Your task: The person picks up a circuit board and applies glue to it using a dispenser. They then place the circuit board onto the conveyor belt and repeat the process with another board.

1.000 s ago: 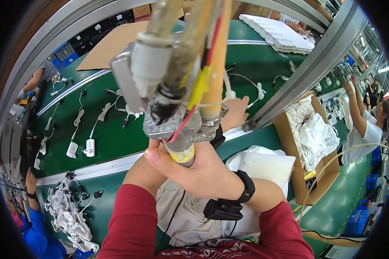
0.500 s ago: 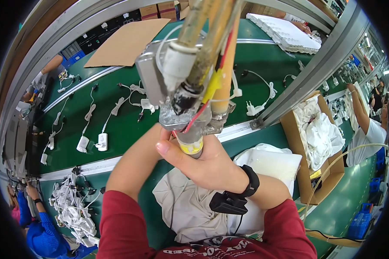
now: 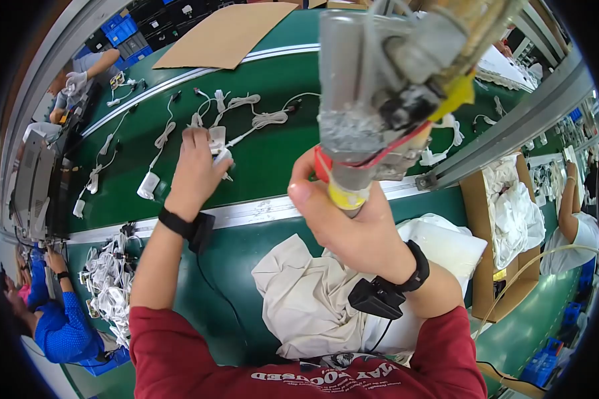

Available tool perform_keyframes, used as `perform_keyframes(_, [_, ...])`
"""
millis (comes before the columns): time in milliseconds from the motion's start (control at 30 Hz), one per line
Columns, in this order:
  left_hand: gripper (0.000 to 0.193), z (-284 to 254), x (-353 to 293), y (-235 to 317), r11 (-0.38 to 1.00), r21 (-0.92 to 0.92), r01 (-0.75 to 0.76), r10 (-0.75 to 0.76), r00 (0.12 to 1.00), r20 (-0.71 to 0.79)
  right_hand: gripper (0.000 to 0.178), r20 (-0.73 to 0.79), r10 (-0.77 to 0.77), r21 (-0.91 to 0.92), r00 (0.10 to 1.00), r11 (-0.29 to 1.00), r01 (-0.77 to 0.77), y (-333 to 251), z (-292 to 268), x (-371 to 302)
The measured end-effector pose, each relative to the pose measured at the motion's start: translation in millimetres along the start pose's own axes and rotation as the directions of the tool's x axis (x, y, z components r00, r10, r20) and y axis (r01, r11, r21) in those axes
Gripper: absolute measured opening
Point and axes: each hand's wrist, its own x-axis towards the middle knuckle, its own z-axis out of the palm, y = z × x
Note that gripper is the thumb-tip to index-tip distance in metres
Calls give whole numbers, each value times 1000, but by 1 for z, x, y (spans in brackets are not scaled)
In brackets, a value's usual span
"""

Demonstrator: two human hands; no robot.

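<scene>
My left hand (image 3: 194,169) reaches over the green conveyor belt, its fingers and thumb closed around a white power adapter (image 3: 217,138), which is partly covered by the fingers. White cables in coils (image 3: 269,120) lie just beyond and to the right of it. My right hand (image 3: 353,229) is wrapped round the lower end of a hanging metal tool (image 3: 359,136) with hoses, red wires and a yellow-banded tip. The tool's upper body is blurred and hides part of the belt. Below the right hand lies crumpled cream cloth (image 3: 306,292).
More adapters with cables (image 3: 148,186) lie along the belt at left. A tangled cable pile (image 3: 110,282) is at near left. A carton (image 3: 476,233) holding white bags stands at right, beside a metal post (image 3: 512,130). Co-workers sit at both sides; flat cardboard (image 3: 226,36) lies behind.
My left hand has moved from beside the tool out to the left, onto an adapter on the belt. My right hand still grips the tool. The whole view has shifted.
</scene>
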Motion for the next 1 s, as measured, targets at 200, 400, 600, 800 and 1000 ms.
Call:
perform_keyframes(200, [39, 0, -26, 28, 999, -24, 32, -21, 938, 345, 12, -60, 41, 17, 997, 999, -40, 2, 4, 1])
perform_keyframes(400, [28, -2, -1, 35, 979, 162, 126, -185, 884, 430, 13, -50, -15, -40, 999, 999, 13, 0, 5, 8])
perform_keyframes(600, [27, 6, -28, 80, -172, -626, 761, -158, 606, 780, 16, -142, -65, -118, 988, 992, 49, 1, -2, 13])
perform_keyframes(800, [33, 3, -91, 123, -302, -374, 877, 114, 423, 899, 19, -211, -95, -144, 973, 987, 65, 12, 4, 23])
perform_keyframes(1000, [35, 11, -111, 119, -438, -423, 793, 252, 560, 790, 21, -189, -125, -113, 974, 988, 105, 36, 16, 29])
